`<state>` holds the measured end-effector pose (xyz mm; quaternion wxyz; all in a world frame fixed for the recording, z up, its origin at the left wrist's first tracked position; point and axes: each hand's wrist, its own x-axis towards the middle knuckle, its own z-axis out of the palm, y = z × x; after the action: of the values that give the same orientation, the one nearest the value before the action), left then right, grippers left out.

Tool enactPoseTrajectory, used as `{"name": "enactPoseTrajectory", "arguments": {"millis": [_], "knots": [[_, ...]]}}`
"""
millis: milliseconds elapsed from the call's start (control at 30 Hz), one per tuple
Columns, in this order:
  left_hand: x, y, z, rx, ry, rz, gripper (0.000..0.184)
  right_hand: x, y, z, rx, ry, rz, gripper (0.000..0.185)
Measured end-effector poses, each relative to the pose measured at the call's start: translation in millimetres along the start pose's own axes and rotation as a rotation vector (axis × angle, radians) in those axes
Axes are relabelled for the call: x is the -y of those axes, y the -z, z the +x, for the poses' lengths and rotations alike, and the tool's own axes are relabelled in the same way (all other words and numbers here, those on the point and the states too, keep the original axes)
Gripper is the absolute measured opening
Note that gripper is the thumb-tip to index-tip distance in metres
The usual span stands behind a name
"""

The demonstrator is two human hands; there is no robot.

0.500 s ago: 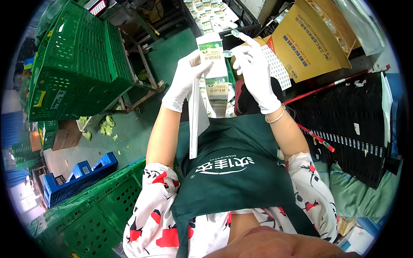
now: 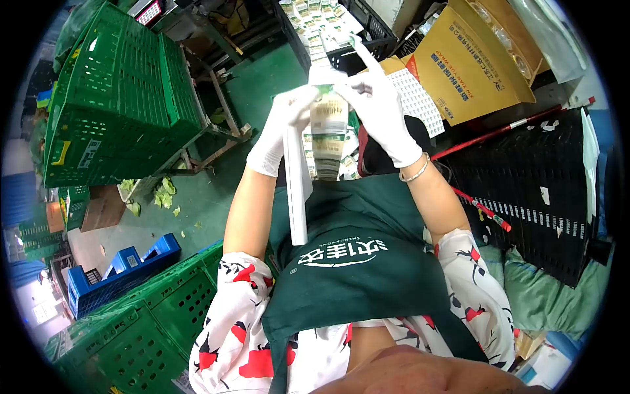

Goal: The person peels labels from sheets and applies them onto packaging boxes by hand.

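A strip of printed green-and-white labels [image 2: 329, 125] hangs in front of my apron. My gloved left hand [image 2: 279, 131] is closed on it near the top, and a long white folded end [image 2: 297, 197] of the strip drops below that hand. My gloved right hand [image 2: 382, 111] has its thumb and bent fingers at the strip's upper right edge, while its index finger points up and away. A small greenish clear piece [image 2: 356, 41] sits at that fingertip. The strip's top is blurred, so detail at the right thumb is hard to make out.
Ahead, a black crate [image 2: 377, 33] holds many labelled pieces. A cardboard box [image 2: 469, 65] and a white dotted sheet [image 2: 417, 102] lie to the right, above stacked black crates [image 2: 525, 184]. Green crates [image 2: 118, 98] stand left; leaf scraps [image 2: 164, 192] litter the floor.
My right hand has moved left and its thumb now meets the strip's edge. The strip's top has tilted and blurred. My left hand keeps its hold.
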<state>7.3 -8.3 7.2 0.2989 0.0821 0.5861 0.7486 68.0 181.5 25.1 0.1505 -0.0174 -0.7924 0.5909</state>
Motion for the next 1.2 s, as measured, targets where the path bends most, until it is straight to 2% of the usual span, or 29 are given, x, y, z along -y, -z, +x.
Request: {"name": "enactPoseTrajectory", "arguments": {"millis": [33, 67, 100, 133, 200, 267, 300, 433, 533, 567, 667, 700, 733, 767, 800, 833, 867, 933, 967, 1000, 1067, 1100, 1133, 1200], "knots": [[-3, -4, 3, 0.046, -0.101, -0.127, 0.035, 4, 0, -4, 0.046, 0.033, -0.012, 0.075], [-10, -6, 3, 0.006, -0.007, -0.281, 0.033, 14, 1, -10, 0.103, 0.005, 0.016, 0.068], [-9, -7, 6, 0.009, -0.052, -0.246, 0.033, 26, 2, -15, 0.159, -0.024, 0.043, 0.061], [-8, -6, 11, 0.015, -0.097, -0.210, 0.033, 18, 0, -18, 0.145, 0.057, 0.009, 0.050], [-4, -3, 14, 0.022, -0.130, -0.131, 0.034, 8, 1, -12, 0.050, 0.056, -0.028, 0.036], [-2, -5, 14, 0.032, -0.148, -0.072, 0.034, 14, 16, -5, 0.019, -0.152, 0.086, 0.027], [-1, -9, 11, 0.034, -0.155, -0.053, 0.035, 15, 20, -2, 0.023, -0.170, 0.161, 0.023], [1, -15, 6, 0.056, -0.169, 0.055, 0.034, 14, 12, 4, 0.062, -0.231, 0.215, 0.022], [6, -10, 9, 0.063, -0.147, 0.182, 0.028, -6, 0, 12, 0.038, -0.123, 0.028, 0.025], [9, -7, 10, 0.048, -0.134, 0.207, 0.026, -11, 2, 15, 0.007, -0.088, -0.121, 0.035], [5, -13, 7, -0.021, -0.142, 0.113, 0.025, -25, 3, 21, -0.188, -0.082, -0.598, 0.041], [8, -8, 11, -0.053, -0.162, 0.136, 0.025, -18, 7, 16, -0.175, -0.119, -0.541, 0.045], [9, -8, 14, -0.087, -0.182, 0.155, 0.025, -9, 11, 7, -0.105, -0.149, -0.290, 0.044], [10, -9, 17, -0.116, -0.227, 0.098, 0.027, -11, 7, -2, -0.048, -0.103, -0.138, 0.038], [9, -6, 19, -0.176, -0.258, 0.210, 0.028, -13, 1, -11, 0.001, -0.053, 0.012, 0.032], [13, -2, 22, -0.246, -0.282, 0.241, 0.028, -3, -3, -25, 0.115, 0.162, -0.134, 0.029], [17, -3, 27, -0.297, -0.315, 0.265, 0.027, 7, -5, -38, 0.210, 0.285, -0.258, 0.028], [17, -19, 24, -0.383, -0.325, 0.232, 0.023, 6, -19, -72, 0.397, 0.234, -0.467, 0.028], [17, -25, 25, -0.360, -0.330, 0.267, 0.020, 2, -25, -83, 0.469, 0.155, -0.519, 0.029], [17, -25, 26, -0.340, -0.335, 0.303, 0.017, -41, -35, -87, 0.494, 0.188, -0.537, 0.030], [33, -1, 45, -0.330, -0.217, 0.248, 0.014, -6, 12, -87, 0.536, 0.042, -0.264, 0.028], [32, 11, 53, -0.328, -0.248, 0.225, 0.014, 21, 40, -82, 0.584, -0.013, -0.180, 0.029], [35, 17, 50, -0.350, -0.274, 0.202, 0.014, 30, 65, -82, 0.606, 0.134, -0.175, 0.035], [23, 16, 43, -0.440, -0.251, 0.187, 0.013, 24, 131, -85, 0.249, 0.233, 0.179, 0.038]]}}
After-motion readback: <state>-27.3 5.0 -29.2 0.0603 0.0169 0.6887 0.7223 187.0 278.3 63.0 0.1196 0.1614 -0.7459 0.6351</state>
